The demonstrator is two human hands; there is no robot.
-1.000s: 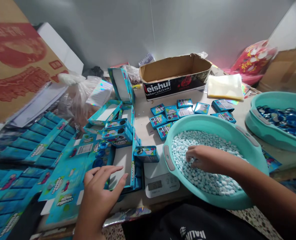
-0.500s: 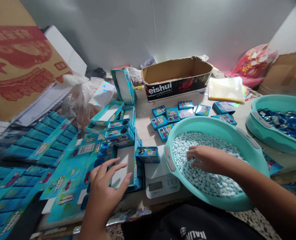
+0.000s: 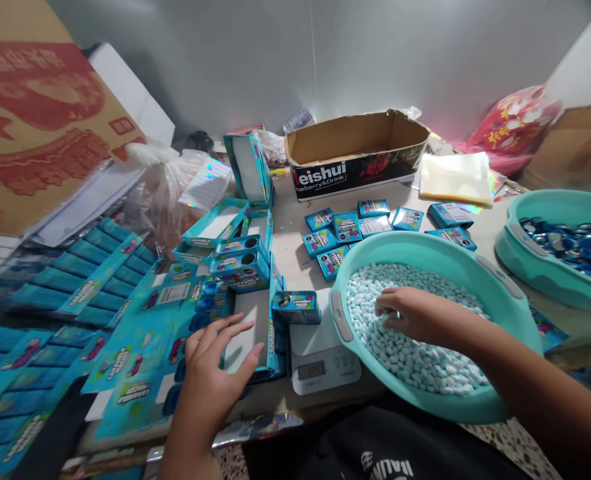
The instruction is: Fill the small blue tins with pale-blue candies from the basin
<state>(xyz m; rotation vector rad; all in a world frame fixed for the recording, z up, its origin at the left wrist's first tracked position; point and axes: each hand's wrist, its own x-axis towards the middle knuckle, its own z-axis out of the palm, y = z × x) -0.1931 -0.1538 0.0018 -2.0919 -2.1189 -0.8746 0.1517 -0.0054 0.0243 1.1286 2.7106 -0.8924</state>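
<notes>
My left hand is open, its fingers spread over the near end of a blue display tray with a white bottom. Two small blue candy boxes with round holes stand at the tray's far end. Beside the tray, another small candy box stands on a white kitchen scale; its digits are not readable. My right hand dips into a turquoise basin of small pale blue candies. Its fingers are curled together at the candies, and their tips are partly hidden.
Several closed candy boxes lie behind the basin. Farther back are a cardboard box and clear bags. A second basin at right holds dark blue round pieces. Flat printed cartons and packed trays cover the left side.
My right hand's fingers have drawn closer together among the candies. The left hand stays spread at the tray. The view has shifted slightly.
</notes>
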